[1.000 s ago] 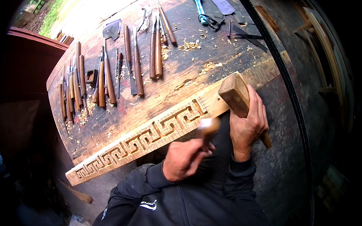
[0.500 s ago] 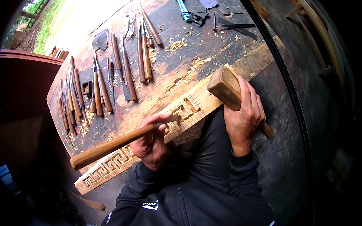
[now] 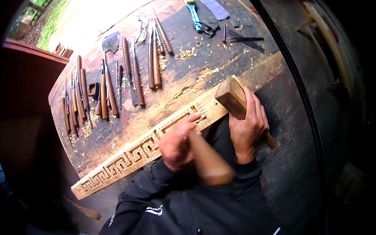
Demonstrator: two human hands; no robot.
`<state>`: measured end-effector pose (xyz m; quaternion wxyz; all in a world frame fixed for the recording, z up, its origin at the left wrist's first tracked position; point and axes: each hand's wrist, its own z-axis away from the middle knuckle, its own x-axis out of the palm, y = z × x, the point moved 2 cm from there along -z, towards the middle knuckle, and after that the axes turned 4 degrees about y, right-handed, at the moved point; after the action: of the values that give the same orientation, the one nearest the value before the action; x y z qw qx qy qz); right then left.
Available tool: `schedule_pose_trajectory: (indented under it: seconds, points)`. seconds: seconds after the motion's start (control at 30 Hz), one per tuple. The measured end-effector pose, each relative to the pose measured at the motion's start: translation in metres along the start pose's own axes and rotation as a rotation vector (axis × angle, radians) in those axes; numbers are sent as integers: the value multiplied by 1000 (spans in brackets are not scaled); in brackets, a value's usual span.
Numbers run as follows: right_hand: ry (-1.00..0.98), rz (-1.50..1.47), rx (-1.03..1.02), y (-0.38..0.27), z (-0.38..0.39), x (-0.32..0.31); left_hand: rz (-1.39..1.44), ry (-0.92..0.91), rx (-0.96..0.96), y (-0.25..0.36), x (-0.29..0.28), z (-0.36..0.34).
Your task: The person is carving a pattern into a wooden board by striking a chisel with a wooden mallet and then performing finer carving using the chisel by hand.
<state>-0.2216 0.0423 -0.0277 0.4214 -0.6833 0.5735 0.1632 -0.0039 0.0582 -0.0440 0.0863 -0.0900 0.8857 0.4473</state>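
My left hand (image 3: 176, 142) is closed on a wooden-handled tool (image 3: 209, 161), probably a chisel, whose handle is blurred and points down to the right; the tip is hidden behind my fingers, over the carved board (image 3: 129, 155). The board lies diagonally along the bench's near edge, cut with an angular meander pattern inside pencilled grid lines. My right hand (image 3: 248, 126) grips a blocky wooden mallet (image 3: 229, 95) at the board's upper right end, its handle poking out below my fingers.
Rows of wooden-handled chisels (image 3: 106, 87) lie across the worn bench (image 3: 227, 56) among shavings. A blue brush (image 3: 193, 12), scissors (image 3: 207, 30) and dark strips (image 3: 248, 41) are at the back. A black cord (image 3: 304, 98) runs down the right side. A red panel (image 3: 26, 66) stands left.
The tool in my left hand has swung from pointing out left to pointing down toward me. My right hand, still holding the mallet, has shifted slightly left in the picture since the first frame.
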Motion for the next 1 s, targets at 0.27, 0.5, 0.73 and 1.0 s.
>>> schedule_pose_trajectory:
  seconds: [0.27,0.5,0.73,1.0]
  points:
    - [-11,28,35,-8,0,3,275,-347,303,46,48,-18]
    - [-38,75,27,-7,1,3,326,-264,355,39,54,-14]
    - [-63,61,-26,0,-6,4,154,-313,458,29,43,-17]
    - [-157,122,-104,3,-45,22,-67,-613,425,31,11,-12]
